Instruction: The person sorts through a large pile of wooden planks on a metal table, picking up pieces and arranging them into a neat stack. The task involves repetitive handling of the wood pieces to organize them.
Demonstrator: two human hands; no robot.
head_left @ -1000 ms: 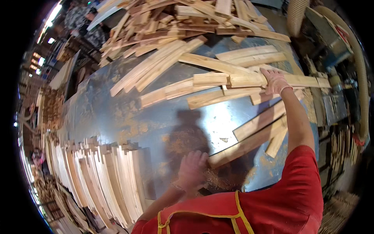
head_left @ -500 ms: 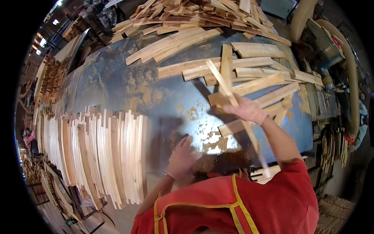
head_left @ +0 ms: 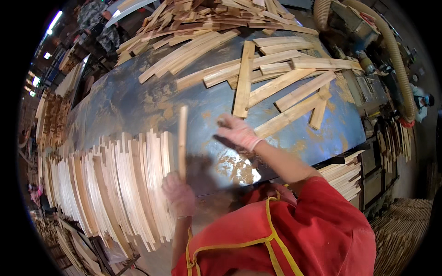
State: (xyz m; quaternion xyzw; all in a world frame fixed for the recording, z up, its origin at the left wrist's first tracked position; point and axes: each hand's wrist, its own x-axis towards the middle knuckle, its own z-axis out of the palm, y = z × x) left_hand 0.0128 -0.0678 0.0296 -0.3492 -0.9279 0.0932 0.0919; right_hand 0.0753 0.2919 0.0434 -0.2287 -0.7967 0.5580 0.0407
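While your left hand [head_left: 177, 193] grips a wood strip [head_left: 183, 140] by its lower end, left of frame centre, the strip points up-frame, just right of the board row [head_left: 155, 184]. Your right hand [head_left: 237, 132], mid-frame, is half-open over the table [head_left: 124, 115].

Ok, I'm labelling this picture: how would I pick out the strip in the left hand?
Find the blue table, then the row of wood at lower left. At the row's right end is the left hand, with the strip jutting up from it. Unlike its packed neighbours, it is in hand, with a gap between it and the row.
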